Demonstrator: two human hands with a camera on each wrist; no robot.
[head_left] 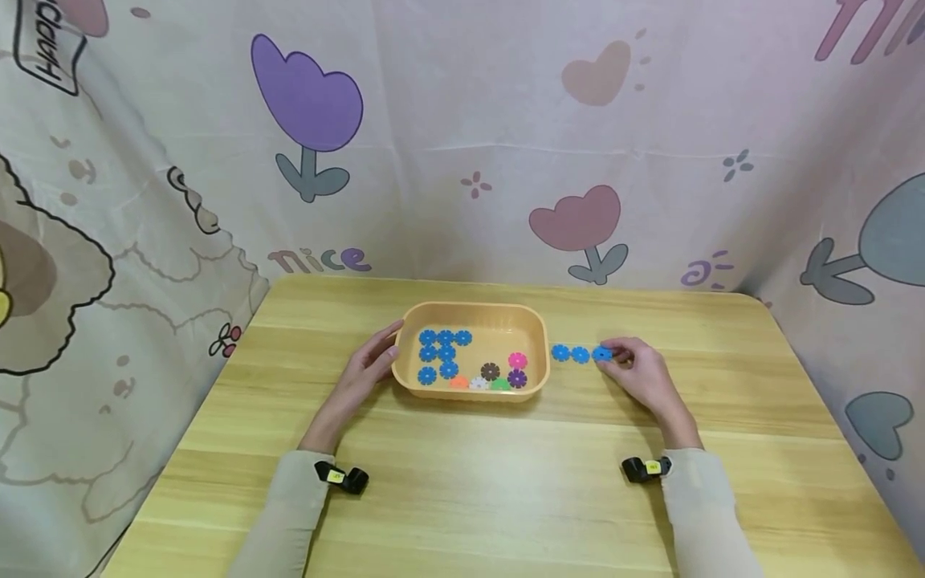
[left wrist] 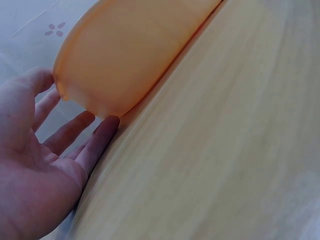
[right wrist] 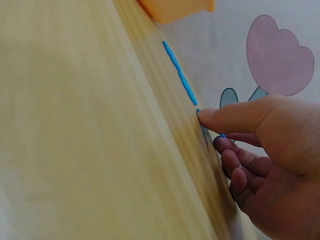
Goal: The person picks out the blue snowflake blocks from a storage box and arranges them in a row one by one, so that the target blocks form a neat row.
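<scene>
An orange tray [head_left: 473, 394] stands on the table with blue notched plastic discs [head_left: 446, 352] grouped at its left. My left hand [head_left: 361, 368] rests against the tray's left end; in the left wrist view the extended fingertips [left wrist: 111, 122] touch its outer wall. To the right of the tray, two blue discs [head_left: 570, 353] lie in a row on the table. At the right end of that row my right hand [head_left: 639, 374] pinches another blue disc [head_left: 601, 353] between thumb and finger. The right wrist view shows this disc [right wrist: 198, 113] edge-on, mostly hidden by the fingers.
Single discs in other colours lie in the tray's right half: pink [head_left: 517, 360], purple [head_left: 516, 378], brown [head_left: 490, 371], green [head_left: 500, 384], white [head_left: 478, 384] and orange [head_left: 459, 383]. A patterned cloth [head_left: 448, 96] hangs behind the wooden table [head_left: 462, 498].
</scene>
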